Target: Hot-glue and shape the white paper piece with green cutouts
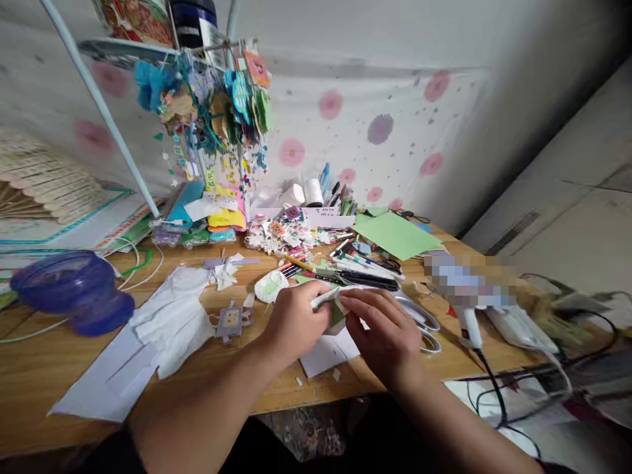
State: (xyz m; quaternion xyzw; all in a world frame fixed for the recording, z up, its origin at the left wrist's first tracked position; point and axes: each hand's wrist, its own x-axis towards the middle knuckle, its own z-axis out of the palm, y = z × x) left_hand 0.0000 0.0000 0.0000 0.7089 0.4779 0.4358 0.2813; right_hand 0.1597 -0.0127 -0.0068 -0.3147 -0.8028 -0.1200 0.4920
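My left hand (299,322) is closed on a small folded piece of white and green paper (337,317) above the front middle of the desk. The fingers of my right hand (385,329) pinch the same piece from the other side. Under my hands lies a white sheet (323,355) with a few tiny scraps around it. Just beyond my right hand show grey loop handles (427,319), which look like scissors partly hidden by it. Left of my left hand are a round white and green paper piece (271,287) and a small square paper figure (231,322).
Crumpled white tissue (172,322) and paper strips spread on the left, beside a blue plastic bowl (64,283). Pens (363,266) and green paper (397,234) lie behind my hands. A white glue gun (471,327) and cables are at right. Trinkets hang from a rack (123,49).
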